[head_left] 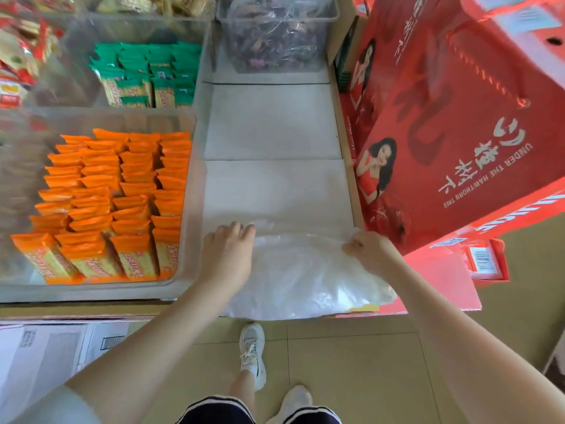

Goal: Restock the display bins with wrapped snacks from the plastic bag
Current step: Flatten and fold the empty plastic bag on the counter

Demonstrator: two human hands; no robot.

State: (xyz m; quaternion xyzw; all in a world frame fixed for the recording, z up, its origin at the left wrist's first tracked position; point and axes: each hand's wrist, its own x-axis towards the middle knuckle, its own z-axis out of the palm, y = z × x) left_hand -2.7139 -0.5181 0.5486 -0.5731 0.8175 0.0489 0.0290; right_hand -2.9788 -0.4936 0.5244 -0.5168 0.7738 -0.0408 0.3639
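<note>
Plastic bag (305,276) gripped between both hands.

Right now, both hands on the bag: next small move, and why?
Probably pull the plastic bag open at its far edge. The left hand and right hand both hold that edge, the bag lies flat on the white shelf, and no snacks are out yet.
</note>
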